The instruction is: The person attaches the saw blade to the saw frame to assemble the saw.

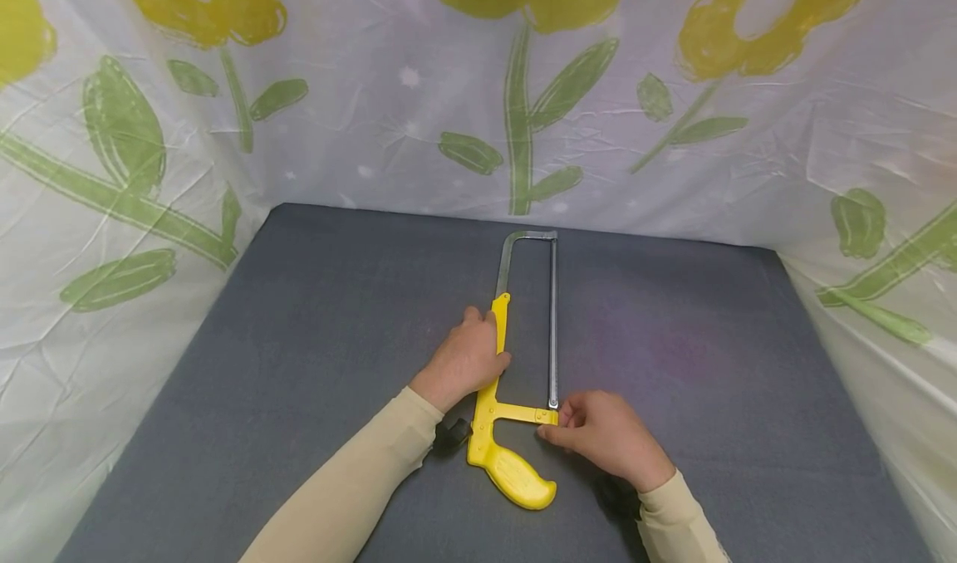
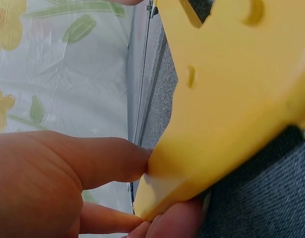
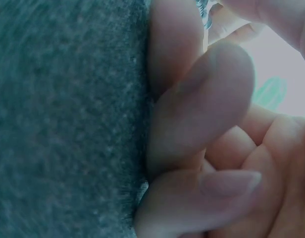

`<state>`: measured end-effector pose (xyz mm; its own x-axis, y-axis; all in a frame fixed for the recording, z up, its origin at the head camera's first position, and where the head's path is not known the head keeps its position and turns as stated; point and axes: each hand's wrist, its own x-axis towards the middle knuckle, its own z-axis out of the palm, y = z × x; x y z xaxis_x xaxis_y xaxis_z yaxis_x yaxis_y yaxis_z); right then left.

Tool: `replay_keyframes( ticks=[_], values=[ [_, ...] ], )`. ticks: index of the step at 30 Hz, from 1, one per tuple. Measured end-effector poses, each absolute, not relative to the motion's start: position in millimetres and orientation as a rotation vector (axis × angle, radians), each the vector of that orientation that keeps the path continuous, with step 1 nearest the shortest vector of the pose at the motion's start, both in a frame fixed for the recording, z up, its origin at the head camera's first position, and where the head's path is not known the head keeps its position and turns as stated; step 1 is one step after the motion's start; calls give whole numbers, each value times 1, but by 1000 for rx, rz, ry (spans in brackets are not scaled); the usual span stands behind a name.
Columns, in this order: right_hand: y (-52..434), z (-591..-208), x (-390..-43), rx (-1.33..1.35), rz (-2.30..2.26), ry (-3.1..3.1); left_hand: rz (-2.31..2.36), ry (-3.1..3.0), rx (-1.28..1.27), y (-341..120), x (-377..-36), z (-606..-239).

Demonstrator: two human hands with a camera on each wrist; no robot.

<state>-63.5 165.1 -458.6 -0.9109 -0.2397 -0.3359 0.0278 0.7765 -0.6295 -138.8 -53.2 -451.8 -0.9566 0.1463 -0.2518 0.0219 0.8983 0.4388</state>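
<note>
A hacksaw (image 1: 486, 405) with a yellow frame and handle and a silver bow lies on the dark table, handle toward me. Its straight blade side (image 1: 553, 322) faces right. My left hand (image 1: 467, 359) grips the yellow spine above the handle. The left wrist view shows the thumb and fingers pinching the yellow frame (image 2: 231, 99) from both sides. At the near end of the blade, my right hand (image 1: 606, 430) pinches the tip of the short yellow arm. In the right wrist view its curled fingers (image 3: 197, 114) rest against the grey cloth and hide most of what they hold.
Dark grey cloth covers the table (image 1: 336, 297). A white curtain (image 1: 359, 115) with yellow flowers and green leaves hangs behind it and along both sides. Dark wrist straps (image 1: 452, 434) show beneath the forearms.
</note>
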Motion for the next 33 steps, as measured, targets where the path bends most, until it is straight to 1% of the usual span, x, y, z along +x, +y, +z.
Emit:
replay_keyframes(
  ticks=[8, 18, 33],
  values=[
    [165, -456, -62, -101, -909, 2545, 651, 2780, 134, -54, -139, -452],
    [168, -456, -63, -153, -977, 2476, 648, 2789, 134, -54, -140, -452],
    [172, -458, -65, -151, -1028, 2426, 656, 2781, 154, -56, -139, -453]
  ],
)
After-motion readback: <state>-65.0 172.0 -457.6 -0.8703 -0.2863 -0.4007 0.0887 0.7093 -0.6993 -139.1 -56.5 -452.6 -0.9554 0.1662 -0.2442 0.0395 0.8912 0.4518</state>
